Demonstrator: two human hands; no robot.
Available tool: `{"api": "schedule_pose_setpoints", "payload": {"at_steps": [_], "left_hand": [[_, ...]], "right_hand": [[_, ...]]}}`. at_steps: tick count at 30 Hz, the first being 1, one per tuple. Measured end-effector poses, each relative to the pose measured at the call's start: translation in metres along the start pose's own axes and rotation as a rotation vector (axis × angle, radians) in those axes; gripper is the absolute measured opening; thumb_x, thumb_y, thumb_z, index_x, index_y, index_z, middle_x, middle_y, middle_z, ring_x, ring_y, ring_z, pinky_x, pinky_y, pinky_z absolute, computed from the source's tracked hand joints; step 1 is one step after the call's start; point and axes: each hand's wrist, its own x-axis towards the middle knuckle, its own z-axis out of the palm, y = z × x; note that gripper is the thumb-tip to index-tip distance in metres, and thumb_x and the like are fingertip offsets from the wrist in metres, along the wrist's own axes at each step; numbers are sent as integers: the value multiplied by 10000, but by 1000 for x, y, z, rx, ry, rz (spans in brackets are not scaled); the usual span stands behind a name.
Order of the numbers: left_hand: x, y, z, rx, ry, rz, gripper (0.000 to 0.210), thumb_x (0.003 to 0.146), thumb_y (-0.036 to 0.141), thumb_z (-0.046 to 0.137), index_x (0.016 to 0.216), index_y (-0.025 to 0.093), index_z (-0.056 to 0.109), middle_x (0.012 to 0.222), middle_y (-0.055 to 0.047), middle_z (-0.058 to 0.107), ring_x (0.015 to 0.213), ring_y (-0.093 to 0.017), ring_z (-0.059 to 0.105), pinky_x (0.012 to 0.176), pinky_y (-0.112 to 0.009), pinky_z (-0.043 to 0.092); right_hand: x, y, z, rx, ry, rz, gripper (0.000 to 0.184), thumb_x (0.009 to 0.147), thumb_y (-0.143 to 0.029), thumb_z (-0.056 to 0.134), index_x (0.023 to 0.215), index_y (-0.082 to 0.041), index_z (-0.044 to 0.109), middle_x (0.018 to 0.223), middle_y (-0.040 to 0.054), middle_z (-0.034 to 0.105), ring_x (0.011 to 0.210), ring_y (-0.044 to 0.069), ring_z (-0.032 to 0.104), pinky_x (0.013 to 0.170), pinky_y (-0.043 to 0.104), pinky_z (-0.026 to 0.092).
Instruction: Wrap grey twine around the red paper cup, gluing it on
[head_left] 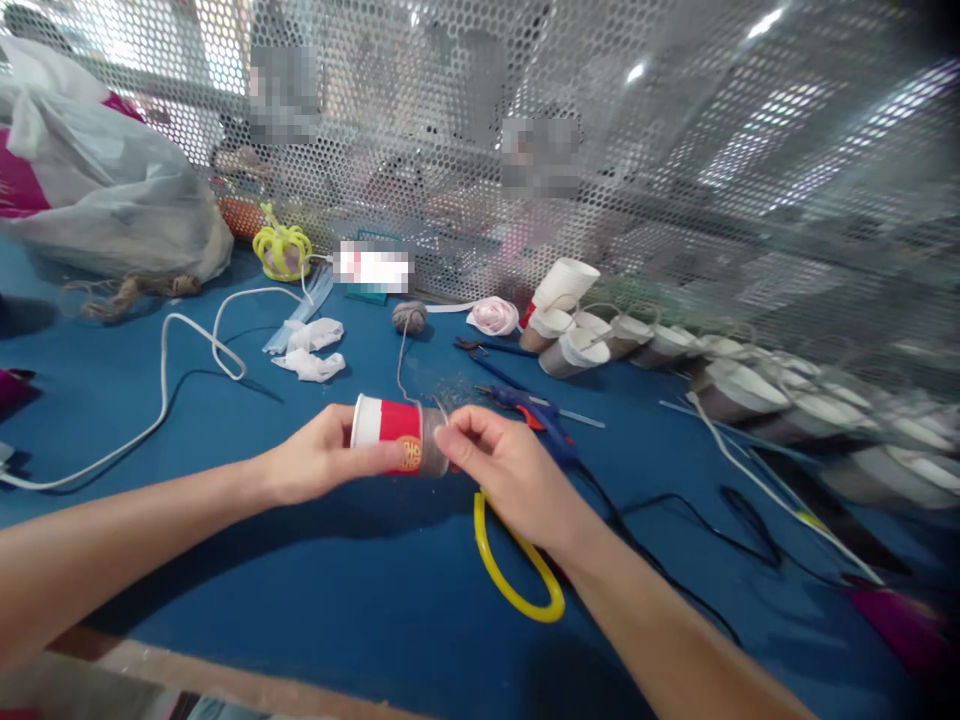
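Note:
My left hand (319, 455) is closed round a red and white paper cup (397, 425) with a gold emblem, held sideways above the table. Grey yarn (433, 440) is wrapped round the cup's right end. At that end my right hand (506, 465) pinches a thin strand of the yarn, its fingertips against the cup. Another strand runs back from the cup to a small grey yarn ball (409, 318). Below my right hand shows a yellow loop handle (517, 570); its upper part is hidden by the hand.
A blue glue gun (536, 410) and pliers (495, 348) lie beyond my right hand. Several yarn-wrapped cups (574, 352) stand at right. A white cable (166, 370), crumpled white pieces (309, 362) and a plastic bag (112, 180) are at left. Perforated metal (450, 150) closes the back.

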Motion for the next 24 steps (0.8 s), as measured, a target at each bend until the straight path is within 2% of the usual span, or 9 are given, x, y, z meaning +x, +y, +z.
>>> {"api": "schedule_pose_setpoints", "payload": {"at_steps": [2,4,6,9,12,17,24], "left_hand": [[3,-1,1,-304,41,-187,316,639,383,658,778,101,627,692,-40,642,609,-128,557,605,-229,427],[5,-4,2,-384,94,-252,291,605,367,687,707,100,626,631,-22,630,558,-105,536,556,-204,402],[5,-7,4,-329,125,-225,248,608,332,691,673,101,625,588,-1,612,519,-82,500,519,-185,368],[2,-10,5,-179,113,-154,204,638,293,670,691,100,632,586,15,596,524,-72,470,526,-180,356],[0,-12,6,-85,83,-130,192,664,287,641,675,97,616,562,30,556,519,-66,437,524,-180,346],[1,-14,7,-41,56,-120,245,694,331,596,625,97,573,530,42,491,499,-55,385,497,-179,312],[4,-14,11,-44,148,-190,289,652,376,595,592,97,554,523,39,485,488,-56,375,488,-184,296]], "right_hand": [[-4,5,6,-98,33,-49,291,801,-420,486,634,-188,434,569,-46,419,516,86,372,489,219,326],[-6,9,9,-187,82,-86,287,812,-417,471,636,-193,437,568,-38,434,515,98,388,490,232,338],[-6,12,8,-246,162,-111,255,830,-402,448,691,-190,475,643,-6,495,595,123,454,570,254,382],[-5,14,5,-250,228,-244,266,885,-359,344,858,-177,536,926,69,558,901,164,510,830,300,379],[-7,14,6,-258,138,-366,336,912,-347,269,960,-186,560,1078,84,545,1058,172,471,936,334,331],[-10,13,15,-302,-12,-421,396,922,-357,229,1125,-208,534,1223,68,483,1163,184,394,1003,385,262],[-8,16,12,-202,-93,-403,478,914,-430,200,1156,-191,535,1251,73,473,1179,172,380,1023,371,250]]}}
